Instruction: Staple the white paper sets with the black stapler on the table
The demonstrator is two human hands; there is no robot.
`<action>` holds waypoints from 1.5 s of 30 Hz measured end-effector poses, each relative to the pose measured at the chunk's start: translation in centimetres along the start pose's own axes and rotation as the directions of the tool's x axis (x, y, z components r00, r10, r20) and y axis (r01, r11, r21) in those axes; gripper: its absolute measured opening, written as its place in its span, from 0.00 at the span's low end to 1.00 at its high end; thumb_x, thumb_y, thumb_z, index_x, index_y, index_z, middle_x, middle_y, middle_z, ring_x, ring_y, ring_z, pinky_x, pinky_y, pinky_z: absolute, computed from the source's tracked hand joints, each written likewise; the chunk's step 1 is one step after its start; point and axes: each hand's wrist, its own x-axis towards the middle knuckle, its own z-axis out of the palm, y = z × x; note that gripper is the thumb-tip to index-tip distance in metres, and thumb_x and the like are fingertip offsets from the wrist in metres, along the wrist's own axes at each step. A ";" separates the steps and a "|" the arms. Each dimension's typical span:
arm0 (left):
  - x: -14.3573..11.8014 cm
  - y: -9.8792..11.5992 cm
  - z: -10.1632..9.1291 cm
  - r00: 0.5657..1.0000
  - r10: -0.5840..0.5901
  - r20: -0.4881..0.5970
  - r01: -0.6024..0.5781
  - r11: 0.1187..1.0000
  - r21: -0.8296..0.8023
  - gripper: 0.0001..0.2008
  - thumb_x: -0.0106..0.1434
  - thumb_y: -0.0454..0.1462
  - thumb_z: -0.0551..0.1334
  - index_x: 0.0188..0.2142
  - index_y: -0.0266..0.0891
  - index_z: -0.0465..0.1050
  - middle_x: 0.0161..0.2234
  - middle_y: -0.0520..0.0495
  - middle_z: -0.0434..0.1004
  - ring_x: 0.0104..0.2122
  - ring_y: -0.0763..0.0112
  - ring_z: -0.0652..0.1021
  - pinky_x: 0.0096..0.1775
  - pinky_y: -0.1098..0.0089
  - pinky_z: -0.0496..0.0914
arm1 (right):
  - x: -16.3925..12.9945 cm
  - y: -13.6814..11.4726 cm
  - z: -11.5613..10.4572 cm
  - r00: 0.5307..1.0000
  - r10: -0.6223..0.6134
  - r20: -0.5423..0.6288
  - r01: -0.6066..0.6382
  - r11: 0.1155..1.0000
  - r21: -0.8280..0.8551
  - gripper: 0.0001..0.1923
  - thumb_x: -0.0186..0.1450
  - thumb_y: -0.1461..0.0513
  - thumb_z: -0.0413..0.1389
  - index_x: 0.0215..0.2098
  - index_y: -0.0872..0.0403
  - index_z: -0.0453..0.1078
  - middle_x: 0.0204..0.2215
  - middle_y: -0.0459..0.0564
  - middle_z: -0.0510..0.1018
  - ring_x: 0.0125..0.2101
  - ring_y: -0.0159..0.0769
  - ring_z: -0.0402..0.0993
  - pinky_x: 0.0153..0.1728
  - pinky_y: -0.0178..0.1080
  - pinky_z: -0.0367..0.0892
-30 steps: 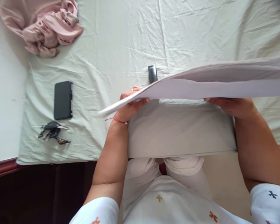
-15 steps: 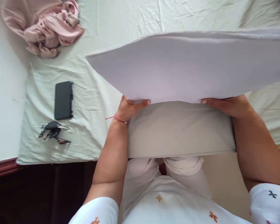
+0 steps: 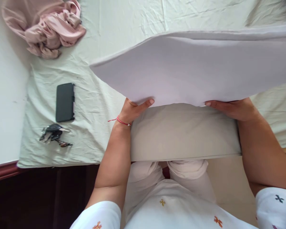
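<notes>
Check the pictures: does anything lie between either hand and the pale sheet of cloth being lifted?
Nothing visible does. The left hand and right hand both touch the pale cloth directly at its near edge. The phone and keys lie off to the left.
</notes>
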 end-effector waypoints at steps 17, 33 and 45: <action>0.4 0.1 0.0 0.991 0.073 -0.114 -0.079 0.996 -0.051 0.22 0.62 0.56 0.69 0.38 0.40 0.81 0.43 0.43 0.83 0.55 0.54 0.81 0.57 0.55 0.80 | -0.4 0.4 -0.8 0.964 0.266 -0.014 -0.261 0.951 0.165 0.23 0.59 0.53 0.73 0.17 0.55 0.71 0.15 0.43 0.68 0.15 0.26 0.62 0.12 0.31 0.59; -0.8 1.7 -2.5 0.801 -0.289 0.524 0.391 0.916 -0.092 0.24 0.59 0.56 0.72 0.41 0.39 0.85 0.41 0.42 0.87 0.42 0.56 0.86 0.43 0.62 0.83 | 0.7 -0.4 -1.8 0.876 0.453 -0.165 -0.301 0.782 0.546 0.28 0.60 0.35 0.62 0.30 0.50 0.79 0.25 0.49 0.79 0.23 0.34 0.73 0.24 0.37 0.68; -0.8 4.0 -1.0 0.429 -0.337 0.838 0.273 0.933 0.235 0.22 0.66 0.54 0.66 0.36 0.36 0.83 0.37 0.42 0.87 0.32 0.64 0.83 0.30 0.72 0.77 | -0.7 -0.9 -1.8 0.716 0.197 0.669 -0.539 0.766 0.351 0.34 0.64 0.34 0.59 0.48 0.53 0.85 0.40 0.59 0.87 0.37 0.49 0.86 0.37 0.46 0.79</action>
